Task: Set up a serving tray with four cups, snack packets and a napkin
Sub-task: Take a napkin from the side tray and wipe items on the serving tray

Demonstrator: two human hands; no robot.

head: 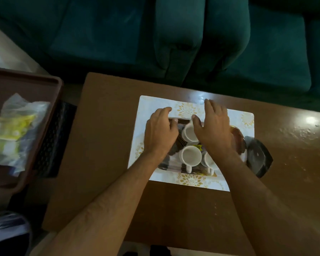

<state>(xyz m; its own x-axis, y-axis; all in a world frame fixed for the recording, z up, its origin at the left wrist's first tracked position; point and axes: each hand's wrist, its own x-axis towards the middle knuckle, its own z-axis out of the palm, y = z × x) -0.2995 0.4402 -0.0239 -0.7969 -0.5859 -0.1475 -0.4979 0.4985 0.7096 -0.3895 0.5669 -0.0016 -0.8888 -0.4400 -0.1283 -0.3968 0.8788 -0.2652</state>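
White cups [191, 156] crowd the serving tray [175, 120] on a placemat [235, 117] near the worktop's [107, 145] far edge; left hand [160, 133], fingers curled, apparently grips the tray's far-left corner; right hand [213, 128] hovers, fingers spread. Judged next: napkin placement.

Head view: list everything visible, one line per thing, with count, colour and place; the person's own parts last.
White cups: three visible, on the dark tray; a fourth cannot be seen.
Dark tray: one, brown-black, on the placemat.
Placemat: one, white with gold flowers, on the table.
Dark packet: one, grey-black, at the tray's right end.
Table: one, brown, in front of the sofa.
Sofa: one, teal, beyond the table.
Brown bin: one, far left, holding clear and yellow bags.
Left hand: over the tray's left part, fingers curled.
Right hand: over the cups, fingers straight.
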